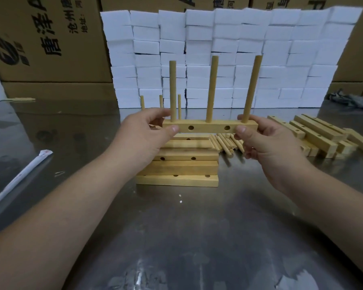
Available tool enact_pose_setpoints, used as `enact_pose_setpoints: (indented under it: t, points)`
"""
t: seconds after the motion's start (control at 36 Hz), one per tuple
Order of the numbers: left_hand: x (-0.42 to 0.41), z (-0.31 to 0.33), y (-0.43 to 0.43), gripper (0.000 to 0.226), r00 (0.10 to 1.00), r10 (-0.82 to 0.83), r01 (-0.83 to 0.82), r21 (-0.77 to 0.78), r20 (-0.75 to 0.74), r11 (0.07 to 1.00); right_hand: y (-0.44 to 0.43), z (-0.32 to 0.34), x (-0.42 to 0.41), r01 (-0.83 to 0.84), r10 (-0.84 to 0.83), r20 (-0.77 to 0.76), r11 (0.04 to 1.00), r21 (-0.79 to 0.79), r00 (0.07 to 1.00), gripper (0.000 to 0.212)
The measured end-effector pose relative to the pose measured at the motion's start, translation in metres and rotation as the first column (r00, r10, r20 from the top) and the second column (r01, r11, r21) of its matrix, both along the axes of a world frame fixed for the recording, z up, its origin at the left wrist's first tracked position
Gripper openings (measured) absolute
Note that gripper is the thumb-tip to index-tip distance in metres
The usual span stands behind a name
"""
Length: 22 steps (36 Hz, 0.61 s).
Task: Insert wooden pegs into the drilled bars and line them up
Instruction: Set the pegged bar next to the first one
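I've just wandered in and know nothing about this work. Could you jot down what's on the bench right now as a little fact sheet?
Held piece: drilled bar, level, lifted above the table
Pegs in it: three pegs standing in its top face
Front holes: two, both empty
Left hand: pinches the bar's left end
Right hand: pinches the bar's right end
Underneath: more bars lying flat, side by side
Loose pegs: heaped on the metal table
Right side: pile of bars
Backdrop: wall of white blocks
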<state>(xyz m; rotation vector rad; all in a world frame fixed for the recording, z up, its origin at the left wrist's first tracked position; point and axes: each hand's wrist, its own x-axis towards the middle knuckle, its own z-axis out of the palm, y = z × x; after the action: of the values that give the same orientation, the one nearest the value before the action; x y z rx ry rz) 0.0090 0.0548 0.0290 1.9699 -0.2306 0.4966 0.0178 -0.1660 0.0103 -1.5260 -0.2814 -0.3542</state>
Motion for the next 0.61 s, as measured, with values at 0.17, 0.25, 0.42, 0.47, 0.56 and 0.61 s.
enact_pose_setpoints:
  t: [0.17,0.25,0.42,0.47,0.56,0.61]
  points:
    - [0.004,-0.004,-0.001,0.037,0.997,0.081,-0.078,0.117,-0.018,0.99,0.0,-0.004,0.003,0.038,-0.038,0.023,0.999,-0.015,0.999,0.038]
    - [0.004,-0.003,0.0,0.036,0.996,0.09,-0.088,0.139,-0.011,0.986,-0.001,-0.008,0.007,0.079,-0.076,0.039,0.994,-0.078,0.996,0.046]
    - [0.01,-0.001,0.005,0.032,0.983,0.183,-0.185,0.041,0.033,0.982,-0.002,-0.015,0.012,0.176,-0.169,0.053,0.97,-0.171,0.984,0.052]
    - [0.015,0.002,0.008,0.03,0.98,0.2,-0.2,-0.003,0.021,0.98,-0.003,-0.017,0.013,0.19,-0.182,0.061,0.963,-0.192,0.981,0.047]
    - [0.027,0.015,0.013,0.03,0.975,0.222,-0.222,0.015,0.029,0.975,-0.002,-0.02,0.015,0.183,-0.17,0.076,0.957,-0.224,0.983,0.037]
    - [0.039,0.024,0.019,0.034,0.97,0.237,-0.241,0.092,0.052,0.966,-0.001,-0.021,0.016,0.179,-0.164,0.081,0.952,-0.25,0.983,0.029]
